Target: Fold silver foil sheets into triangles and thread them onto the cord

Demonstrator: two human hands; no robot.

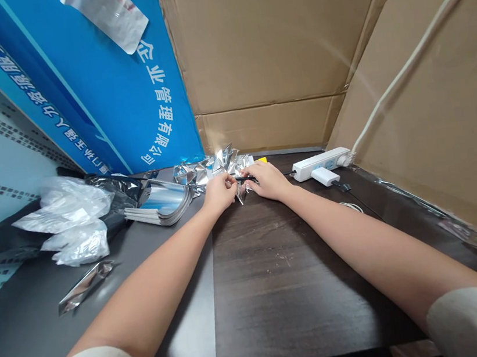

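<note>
- Brown cardboard panels [255, 41] and a blue printed board [123, 106] stand behind a dark, wood-grained tabletop [290, 300].
- From my remote seat, I see two bare hands nearly meeting at the table's far edge. The left hand [221, 190] is drawn into a narrow pinch; the right hand [267, 179] curves, fingers bent, thumb near them. I cannot tell exactly what either grips.
- Crinkled silver foil packets [198, 172], bright and sharp-creased, lie right around and behind the fingers, a thin black strip between the hands.
- I judge the step in hand to be close fingertip work at the foil; a next move calls for a light, steady pinch on slippery film.
- Left: a stack of flat, curved silver pouches [158, 206], then filmy clear bags [73, 206] and one slim foil packet [84, 286].
- Right: a smooth white power strip [322, 161] holding a boxy charger [325, 176].
</note>
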